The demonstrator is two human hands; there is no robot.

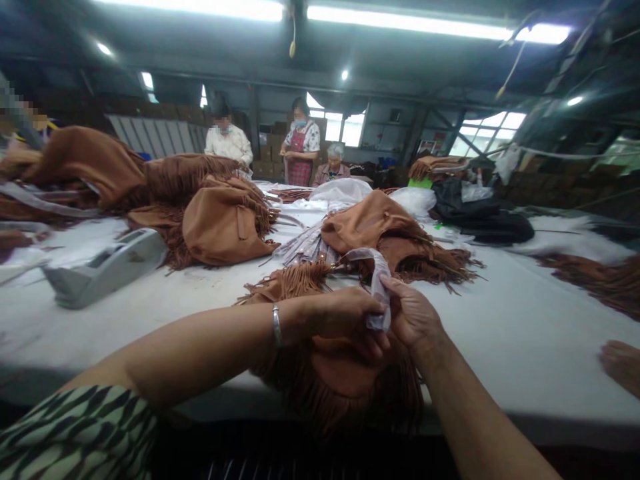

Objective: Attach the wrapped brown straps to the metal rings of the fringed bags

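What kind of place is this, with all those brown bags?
It looks like a workshop or small factory, perhaps for bags: several brown fringed bags lie on a big white table, people are beyond it, and long tube lights hang overhead.

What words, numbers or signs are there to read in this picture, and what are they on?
There are none I can read.
Wrapped strap held by the left hand and right hand: no readable writing.
Brown fringed bags: no readable name or brand.
Grey tape dispenser: nothing readable.
Boxes at the back: too small and blurred to tell.
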